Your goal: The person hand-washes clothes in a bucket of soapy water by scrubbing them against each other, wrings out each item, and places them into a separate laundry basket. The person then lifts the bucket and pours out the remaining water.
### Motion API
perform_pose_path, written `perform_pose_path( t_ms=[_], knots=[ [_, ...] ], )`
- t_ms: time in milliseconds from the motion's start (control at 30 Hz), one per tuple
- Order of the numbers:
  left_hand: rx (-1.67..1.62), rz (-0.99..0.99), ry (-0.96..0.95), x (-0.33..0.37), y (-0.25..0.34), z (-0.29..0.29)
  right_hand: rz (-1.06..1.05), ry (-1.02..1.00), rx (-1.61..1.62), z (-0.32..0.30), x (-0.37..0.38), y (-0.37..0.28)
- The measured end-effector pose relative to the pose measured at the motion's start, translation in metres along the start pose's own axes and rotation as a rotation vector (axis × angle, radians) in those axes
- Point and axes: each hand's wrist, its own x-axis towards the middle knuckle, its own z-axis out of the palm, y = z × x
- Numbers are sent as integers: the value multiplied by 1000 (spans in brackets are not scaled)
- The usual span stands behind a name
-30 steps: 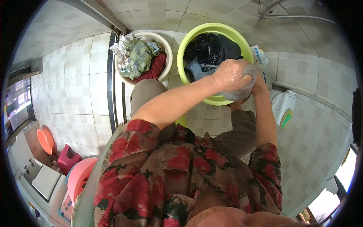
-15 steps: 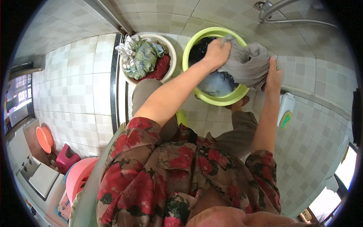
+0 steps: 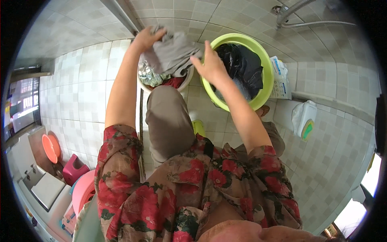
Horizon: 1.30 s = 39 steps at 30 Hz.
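A bundled grey garment (image 3: 173, 54) is above the cream basin (image 3: 188, 80), covering much of it. My left hand (image 3: 146, 39) grips the garment's left upper edge, with some cloth showing past the fingers. My right hand (image 3: 211, 66) is at the garment's right end, thumb and fingers apart, its thumb tip close to the cloth. Whether the thumb touches it I cannot tell. Below the grey garment, a green patterned cloth (image 3: 150, 76) and a dark red cloth (image 3: 173, 82) show in the basin. The yellow-green tub (image 3: 264, 76) holds dark, wet clothes (image 3: 240, 64) in water.
A white packet (image 3: 281, 80) stands against the tub's right side. Farther right is a white container with a green-yellow label (image 3: 306, 121). A metal shower hose (image 3: 296, 9) hangs on the wall. An orange basin (image 3: 51, 148), a magenta stool (image 3: 75, 169) and a pink basin (image 3: 83, 189) sit lower left.
Both hands have moved left with the grey garment, from over the yellow-green tub to above the cream basin. My right hand's fingers have come apart from the cloth. The white packet is now uncovered.
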Motion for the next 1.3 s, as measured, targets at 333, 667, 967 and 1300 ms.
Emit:
perform_pose_path(
  t_ms=[333, 667, 967, 1300],
  knots=[
    [414, 134, -93, -44, -150, 150, 153, -97, 97, -76, -70, 121],
    [-47, 314, -58, -31, 49, 81, 66, -537, -81, -15, -94, 205],
    [-150, 519, -253, -86, 189, 165, 175, -412, -176, -49, -69, 222],
    [306, 452, -246, -75, 164, 208, 109, -569, -436, -42, -78, 190]
  ],
)
